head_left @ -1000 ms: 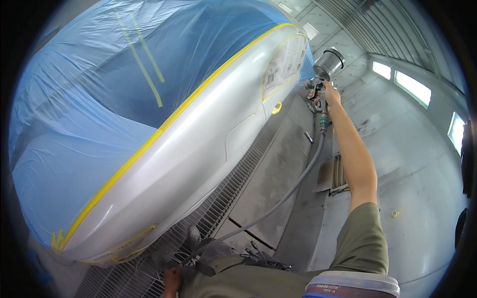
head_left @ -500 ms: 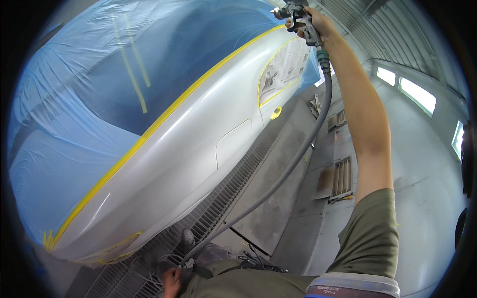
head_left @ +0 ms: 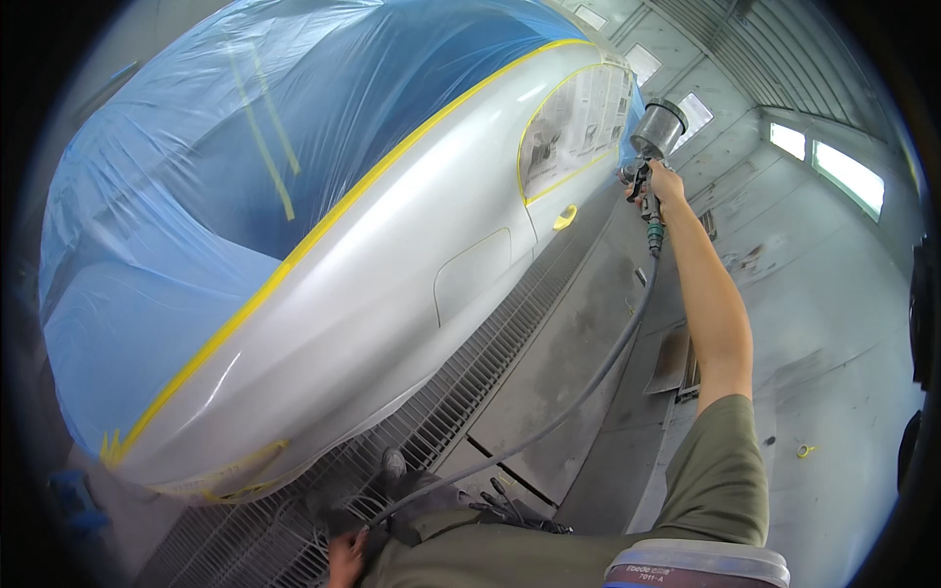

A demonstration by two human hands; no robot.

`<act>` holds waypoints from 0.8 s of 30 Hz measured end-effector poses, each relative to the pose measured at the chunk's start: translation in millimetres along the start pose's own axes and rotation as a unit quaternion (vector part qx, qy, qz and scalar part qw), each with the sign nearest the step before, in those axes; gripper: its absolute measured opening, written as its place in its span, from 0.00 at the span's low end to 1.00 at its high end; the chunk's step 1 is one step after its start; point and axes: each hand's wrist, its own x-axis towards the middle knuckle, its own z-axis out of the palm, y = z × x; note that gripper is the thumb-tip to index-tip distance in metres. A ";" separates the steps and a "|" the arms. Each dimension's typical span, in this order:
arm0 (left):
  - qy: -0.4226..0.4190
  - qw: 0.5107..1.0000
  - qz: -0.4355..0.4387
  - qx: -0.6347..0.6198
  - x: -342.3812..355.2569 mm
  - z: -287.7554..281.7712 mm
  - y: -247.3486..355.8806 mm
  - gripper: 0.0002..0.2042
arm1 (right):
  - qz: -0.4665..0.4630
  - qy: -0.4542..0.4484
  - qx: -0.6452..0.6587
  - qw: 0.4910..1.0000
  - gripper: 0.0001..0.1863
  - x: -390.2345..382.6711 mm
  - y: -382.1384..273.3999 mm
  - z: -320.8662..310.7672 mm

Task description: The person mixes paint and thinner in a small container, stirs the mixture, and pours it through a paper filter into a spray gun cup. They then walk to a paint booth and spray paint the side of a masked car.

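Observation:
My right hand [head_left: 668,184] is wrapped round a spray gun [head_left: 644,181] with a metal cup [head_left: 660,127] on top. The gun is held out at arm's length, off the car's side near its far end. A grey hose [head_left: 588,392] hangs from its grip and curves down to my left hand [head_left: 345,561], closed on it low by my body. Beside me is the pale silver car body panel [head_left: 382,265], edged with yellow masking tape [head_left: 284,269]. Blue plastic sheeting [head_left: 127,314] covers the rest, and masking paper [head_left: 569,137] covers a window.
Floor grating [head_left: 480,370] runs along the car, with my shoe [head_left: 393,463] on it. A grey wall [head_left: 823,314] with bright windows [head_left: 849,180] rises on the right. A yellow ring [head_left: 805,452] lies at right. The door handle [head_left: 566,217] is taped yellow.
My right hand has brought the spray gun down and slightly right, away from the panel, so its cup now shows. The hose hangs lower, and the view has shifted a little.

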 end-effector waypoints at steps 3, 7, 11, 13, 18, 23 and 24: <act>0.007 0.995 -0.062 -0.072 -0.5 -7.3 32.4 0.22 | -0.048 -0.037 -0.038 0.997 0.21 -30.3 -29.3 11.7; -0.003 0.995 -0.081 -0.055 4.3 -9.8 55.9 0.22 | -0.122 -0.105 -0.081 0.984 0.22 -90.0 -84.2 54.9; 0.019 0.992 -0.107 -0.070 -4.2 -11.0 59.1 0.22 | -0.170 -0.241 -0.068 0.953 0.26 -163.9 -120.0 101.6; 0.042 0.989 -0.111 -0.091 -14.1 -11.9 60.6 0.22 | -0.200 -0.317 -0.035 0.926 0.28 -198.8 -128.2 110.7; 0.112 0.985 -0.121 -0.054 -41.6 -13.6 60.7 0.24 | -0.297 -0.370 -0.085 0.876 0.29 -261.7 -129.9 128.5; 0.159 0.974 -0.142 -0.078 -59.9 -32.7 25.0 0.26 | -0.275 -0.323 -0.111 0.899 0.27 -300.1 -100.6 125.4; 0.163 0.971 -0.148 -0.089 -64.1 -39.1 15.1 0.26 | -0.264 -0.311 -0.115 0.906 0.26 -305.7 -93.6 128.1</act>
